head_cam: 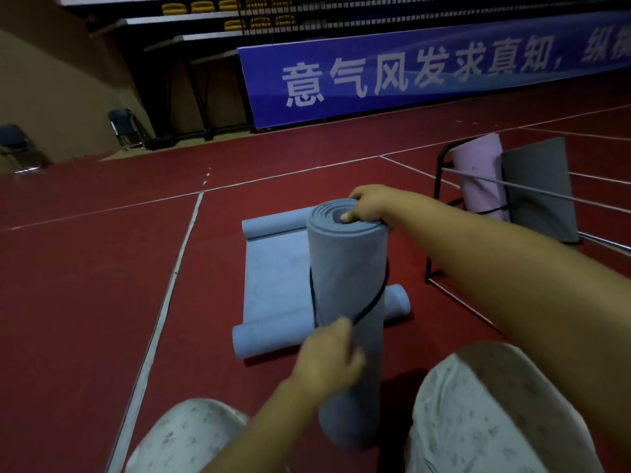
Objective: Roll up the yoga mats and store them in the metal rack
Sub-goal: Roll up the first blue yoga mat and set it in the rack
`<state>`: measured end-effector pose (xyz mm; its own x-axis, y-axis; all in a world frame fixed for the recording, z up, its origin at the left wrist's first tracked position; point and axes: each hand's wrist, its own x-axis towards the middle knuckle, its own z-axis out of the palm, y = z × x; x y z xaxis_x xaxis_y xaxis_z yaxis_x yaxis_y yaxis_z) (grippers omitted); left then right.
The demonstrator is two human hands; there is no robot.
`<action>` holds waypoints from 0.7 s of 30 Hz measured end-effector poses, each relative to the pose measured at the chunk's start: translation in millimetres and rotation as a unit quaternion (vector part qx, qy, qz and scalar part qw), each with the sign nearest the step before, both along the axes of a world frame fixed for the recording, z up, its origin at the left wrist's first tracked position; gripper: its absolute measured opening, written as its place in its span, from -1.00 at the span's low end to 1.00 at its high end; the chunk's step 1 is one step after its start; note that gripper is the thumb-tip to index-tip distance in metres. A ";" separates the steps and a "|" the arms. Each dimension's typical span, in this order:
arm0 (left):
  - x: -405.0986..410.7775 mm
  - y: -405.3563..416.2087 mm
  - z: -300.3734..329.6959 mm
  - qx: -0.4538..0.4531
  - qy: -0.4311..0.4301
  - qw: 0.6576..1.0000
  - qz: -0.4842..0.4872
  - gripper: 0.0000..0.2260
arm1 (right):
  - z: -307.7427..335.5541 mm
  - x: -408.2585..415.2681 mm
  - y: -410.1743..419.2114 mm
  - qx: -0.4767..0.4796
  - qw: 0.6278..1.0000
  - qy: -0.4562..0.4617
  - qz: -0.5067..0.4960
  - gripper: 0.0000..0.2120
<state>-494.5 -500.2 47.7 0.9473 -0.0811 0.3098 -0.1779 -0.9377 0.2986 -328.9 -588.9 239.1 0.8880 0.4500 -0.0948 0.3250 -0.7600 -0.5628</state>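
Mat (345,268) stands rolled into a tight grey-blue tube, upright with a slight tilt, between the person's knees on the red floor (85,268). Its top end shows the spiral of its layers, and the foam surface looks matte and smooth. A thin black strap (375,298) loops slantwise around the middle of the roll.

The right hand (370,204) grips the top rim of the roll, with the thumb hooked over the edge into the spiral and the fingers curled down the far side. The left hand (327,360) sits lower on the near side of the roll, its fingers bent and pinching the strap where the strap comes down to it.

Behind the roll lies a light blue mat (273,274) flat on the floor, with both of its short ends curled up into small rolls. It lies just right of a white floor line (177,261).

The metal rack (444,206) stands near the right edge of the floor, well apart from the held roll. Inside it a pink rolled mat (478,175) stands upright, touching a dark grey mat (539,189) just to its right.

At the far edge of the floor stands a blue banner (409,73) with white characters. Folding chairs (124,128) stand near the far left wall.
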 end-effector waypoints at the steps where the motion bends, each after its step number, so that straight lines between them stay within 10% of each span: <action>1: -5.9 22.7 -14.2 -0.022 0.048 0.997 0.047 -0.85 | -3.8 5.3 -7.9 0.050 0.998 0.025 -0.018 -0.49; 3: -9.1 52.1 -21.8 -0.194 0.130 0.963 0.135 -0.92 | -9.2 6.7 -16.5 0.129 0.989 0.059 -0.035 -0.46; 5: 4.6 66.4 -10.6 -0.442 0.171 0.844 0.249 -0.93 | -12.8 5.0 -16.9 0.158 0.986 0.053 -0.032 -0.48; 10: 23.8 66.5 74.5 -0.685 0.014 0.695 0.217 -0.84 | -23.3 -4.7 -13.8 0.340 0.917 0.208 0.007 -0.84; 13: 19.7 51.6 132.6 -0.592 0.010 0.793 0.142 -0.65 | -64.8 -11.7 -11.9 0.448 0.836 0.311 -0.059 -0.68; 15: 17.5 47.1 146.9 -0.510 0.016 0.844 0.167 -0.72 | -110.0 -21.7 -14.5 0.361 0.878 0.295 -0.106 -0.73; 17: 12.6 47.5 152.7 -0.515 0.025 0.839 0.175 -0.71 | -151.1 -34.5 -17.5 0.237 0.928 0.268 -0.100 -0.76; 21: 11.1 55.6 151.6 -0.522 0.018 0.832 0.187 -0.68 | -161.2 -44.9 -15.5 0.329 0.897 0.276 -0.105 -0.83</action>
